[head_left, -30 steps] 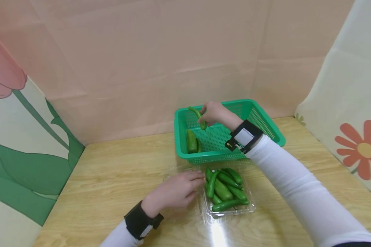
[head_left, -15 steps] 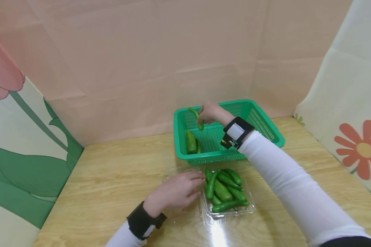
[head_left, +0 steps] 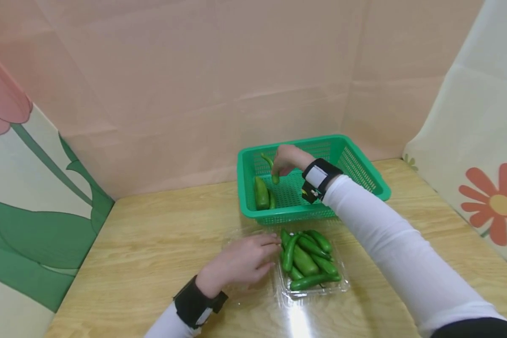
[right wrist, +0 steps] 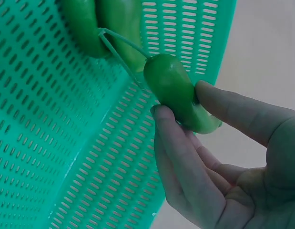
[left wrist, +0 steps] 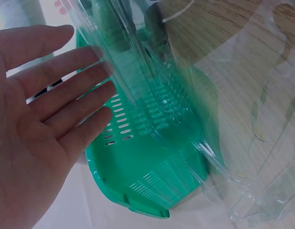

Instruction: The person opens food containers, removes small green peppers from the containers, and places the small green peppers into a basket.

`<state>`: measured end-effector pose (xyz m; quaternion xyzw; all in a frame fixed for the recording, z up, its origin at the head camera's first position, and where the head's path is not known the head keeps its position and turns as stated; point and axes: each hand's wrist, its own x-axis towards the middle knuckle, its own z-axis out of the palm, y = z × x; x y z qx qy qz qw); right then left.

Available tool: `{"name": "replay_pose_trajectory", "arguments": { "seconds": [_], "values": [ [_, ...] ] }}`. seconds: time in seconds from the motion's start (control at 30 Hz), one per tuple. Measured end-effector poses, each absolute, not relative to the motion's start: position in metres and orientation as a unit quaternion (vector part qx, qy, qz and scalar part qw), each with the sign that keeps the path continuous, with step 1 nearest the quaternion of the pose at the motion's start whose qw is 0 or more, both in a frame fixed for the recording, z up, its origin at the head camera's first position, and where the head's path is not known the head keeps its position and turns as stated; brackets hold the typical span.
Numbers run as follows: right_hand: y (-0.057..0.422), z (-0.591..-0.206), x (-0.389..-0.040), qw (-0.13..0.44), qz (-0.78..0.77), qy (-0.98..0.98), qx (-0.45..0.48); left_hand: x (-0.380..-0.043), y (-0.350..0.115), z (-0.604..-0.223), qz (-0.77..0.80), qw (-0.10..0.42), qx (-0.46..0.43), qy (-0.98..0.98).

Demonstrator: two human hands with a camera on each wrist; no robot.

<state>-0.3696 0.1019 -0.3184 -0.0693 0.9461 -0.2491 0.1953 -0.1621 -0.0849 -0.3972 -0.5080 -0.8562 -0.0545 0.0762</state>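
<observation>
In my right hand (head_left: 289,158) a curved green chili pepper (right wrist: 168,86) is pinched between thumb and fingers. It hangs inside the green plastic basket (head_left: 248,206), above the floor at its left end. Two green peppers (head_left: 261,193) lie below it there. My left hand (head_left: 246,260) rests at the left edge of a clear plastic clamshell box (head_left: 341,286), its fingers nearly straight in the left wrist view. Several green peppers (head_left: 306,263) fill the box's right half. Under the left hand, the see-through lid (head_left: 235,234) lies folded out to the left.
The wooden table (head_left: 160,244) runs up to a pink cloth backdrop (head_left: 173,94). The basket stands close to this backdrop, just behind the clamshell box. A flower-printed panel (head_left: 481,197) borders the right side and another (head_left: 38,234) the left.
My right hand has lowered slightly into the basket with the chili pepper, which now hangs lower and steeper. The left hand has stayed by the clamshell box.
</observation>
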Motion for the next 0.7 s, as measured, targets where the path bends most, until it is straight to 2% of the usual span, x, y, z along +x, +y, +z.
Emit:
{"name": "replay_pose_trajectory", "arguments": {
  "seconds": [0.3, 0.7],
  "values": [
    [0.105, -0.328, -0.379, 0.247, -0.250, 0.935, -0.047, -0.160, -0.084, -0.397, -0.047, 0.081, -0.508, -0.856],
    [0.108, -0.350, -0.386, 0.285, -0.252, 0.924, -0.049, -0.161, -0.086, -0.398, -0.051, 0.073, -0.506, -0.858]
  ]
}}
